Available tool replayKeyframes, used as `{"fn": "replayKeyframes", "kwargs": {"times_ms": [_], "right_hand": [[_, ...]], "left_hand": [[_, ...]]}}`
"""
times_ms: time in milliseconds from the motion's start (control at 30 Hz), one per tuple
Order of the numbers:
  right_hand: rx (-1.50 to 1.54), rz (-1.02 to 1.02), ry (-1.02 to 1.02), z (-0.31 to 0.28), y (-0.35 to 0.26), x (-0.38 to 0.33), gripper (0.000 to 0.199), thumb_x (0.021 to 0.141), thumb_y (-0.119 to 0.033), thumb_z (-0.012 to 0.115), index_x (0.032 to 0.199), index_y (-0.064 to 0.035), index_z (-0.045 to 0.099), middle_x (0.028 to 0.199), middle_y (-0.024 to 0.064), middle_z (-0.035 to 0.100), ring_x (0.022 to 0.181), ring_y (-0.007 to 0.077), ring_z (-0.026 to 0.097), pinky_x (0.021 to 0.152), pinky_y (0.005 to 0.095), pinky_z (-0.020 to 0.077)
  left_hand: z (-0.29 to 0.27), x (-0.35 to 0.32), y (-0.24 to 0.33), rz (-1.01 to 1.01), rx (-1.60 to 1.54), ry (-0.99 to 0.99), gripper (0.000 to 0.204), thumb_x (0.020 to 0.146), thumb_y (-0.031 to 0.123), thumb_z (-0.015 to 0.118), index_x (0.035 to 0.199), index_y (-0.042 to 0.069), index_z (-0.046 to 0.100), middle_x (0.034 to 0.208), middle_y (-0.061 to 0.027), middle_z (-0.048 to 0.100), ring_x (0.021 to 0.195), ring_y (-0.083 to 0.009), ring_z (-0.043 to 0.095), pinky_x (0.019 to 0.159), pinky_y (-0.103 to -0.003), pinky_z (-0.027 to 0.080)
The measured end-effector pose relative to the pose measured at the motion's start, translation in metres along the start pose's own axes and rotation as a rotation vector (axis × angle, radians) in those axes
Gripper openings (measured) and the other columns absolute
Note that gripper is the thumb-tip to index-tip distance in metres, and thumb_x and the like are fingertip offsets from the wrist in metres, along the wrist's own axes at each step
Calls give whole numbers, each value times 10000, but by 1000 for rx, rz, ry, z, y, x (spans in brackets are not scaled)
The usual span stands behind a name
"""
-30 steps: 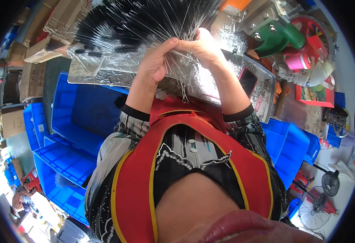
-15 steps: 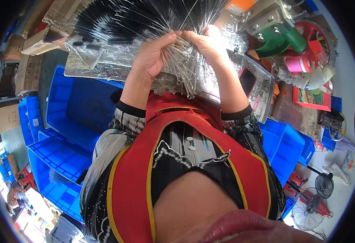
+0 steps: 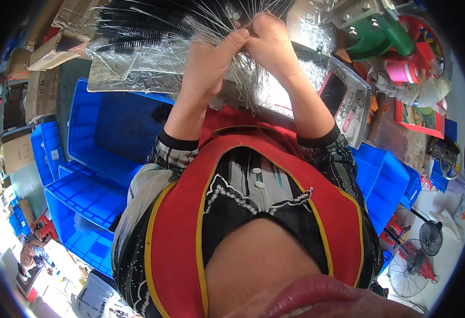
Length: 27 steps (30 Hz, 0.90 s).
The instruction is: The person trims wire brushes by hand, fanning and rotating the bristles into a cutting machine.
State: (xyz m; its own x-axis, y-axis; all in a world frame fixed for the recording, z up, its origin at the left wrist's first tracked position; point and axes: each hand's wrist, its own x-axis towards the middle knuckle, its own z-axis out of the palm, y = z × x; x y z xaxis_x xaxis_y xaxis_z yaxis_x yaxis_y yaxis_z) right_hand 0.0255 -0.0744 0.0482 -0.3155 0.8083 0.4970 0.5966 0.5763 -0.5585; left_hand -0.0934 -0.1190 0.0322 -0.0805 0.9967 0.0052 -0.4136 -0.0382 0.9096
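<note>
My left hand (image 3: 211,58) and my right hand (image 3: 268,40) are closed together on a bundle of thin wire-stemmed black brushes (image 3: 147,26). The black bristle heads fan out to the upper left, and the bare wire ends (image 3: 243,79) hang down between my wrists. Both hands are held above a foil-covered worktable (image 3: 131,71). My forearms rise from the lower middle, with dark cuffs and a red apron with yellow trim below them.
Stacked blue plastic crates (image 3: 89,175) stand at the left, and more blue crates (image 3: 386,180) at the right. A green tool (image 3: 375,34), a pink tape roll (image 3: 402,71), a phone (image 3: 332,93) and a red tray (image 3: 420,114) lie on the table's right side. Cardboard boxes (image 3: 41,90) are at the left, a fan (image 3: 407,267) at lower right.
Both hands have moved up and away from my body with the brush bundle, and they have drawn closer together. The view has shifted so the crates sit lower.
</note>
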Motion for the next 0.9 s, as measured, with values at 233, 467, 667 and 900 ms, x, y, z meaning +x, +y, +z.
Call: {"fn": "replayKeyframes", "kwargs": {"times_ms": [233, 467, 667, 900], "right_hand": [[340, 216, 215, -9, -1, 10, 82, 728, -53, 553, 719, 29, 549, 569, 75, 533, 514, 143, 479, 490, 284, 380], [973, 386, 127, -5, 0, 10, 101, 813, -3, 462, 743, 19, 532, 622, 47, 535, 476, 110, 477, 396, 241, 345], [782, 420, 234, -20, 9, 6, 187, 854, -116, 467, 763, 12, 568, 474, -2, 445, 375, 64, 366, 354, 221, 262], [769, 297, 248, 16, -4, -37, 113, 847, -86, 471, 867, -22, 562, 590, 8, 514, 493, 61, 443, 447, 205, 335]], "left_hand": [[-5, 1, 12, 54, -168, -76, 88, 763, 28, 577, 839, -12, 561, 813, -103, 607, 749, -172, 579, 683, -276, 467], [-7, 2, 10, 8, -178, -135, 126, 837, 95, 494, 858, -21, 539, 801, -123, 595, 766, -214, 587, 741, -330, 477], [-35, 8, 26, 285, -172, -117, 134, 829, 100, 517, 904, -8, 489, 625, -37, 478, 576, -147, 493, 635, -348, 471], [-42, -11, 6, 557, 669, 313, 218, 742, 33, 626, 920, 18, 501, 730, -17, 506, 690, -104, 506, 610, -222, 450]]}}
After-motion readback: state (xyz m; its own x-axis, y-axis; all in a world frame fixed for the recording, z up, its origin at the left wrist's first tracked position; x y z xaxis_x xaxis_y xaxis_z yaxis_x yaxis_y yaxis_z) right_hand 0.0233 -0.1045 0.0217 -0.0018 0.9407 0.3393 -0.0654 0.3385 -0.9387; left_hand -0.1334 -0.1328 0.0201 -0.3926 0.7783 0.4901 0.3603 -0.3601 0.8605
